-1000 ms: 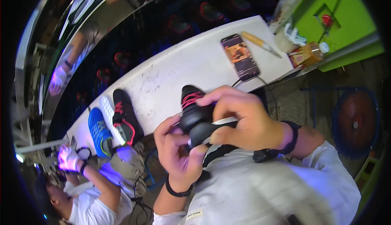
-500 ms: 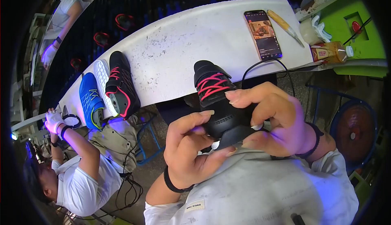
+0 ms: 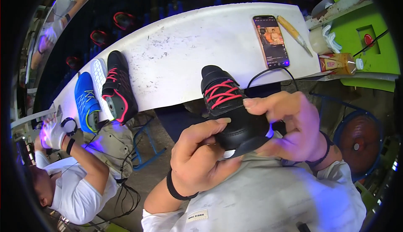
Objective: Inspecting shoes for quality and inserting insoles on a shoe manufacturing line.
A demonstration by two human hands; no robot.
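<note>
Between my hands, in front of my chest, is a black shoe with red laces, its toe pointing away from me. My left hand grips the heel end from the left, thumb along the upper. On the other side my right hand pinches the collar near the laces, its lower fingers slightly blurred. A bit of something white shows under the heel by my left fingers; I cannot make out what it is. The shoe's sole is hidden from me.
A white bench carries a blue shoe, a white sole, a black shoe, a phone and a wooden-handled tool. A bottle and a fan are at right. A gloved co-worker is at left.
The shoe stays in both hands, tilted slightly, and my right fingers have shifted along its side. The bench appears a little lower and further left. The co-worker's hands have moved.
</note>
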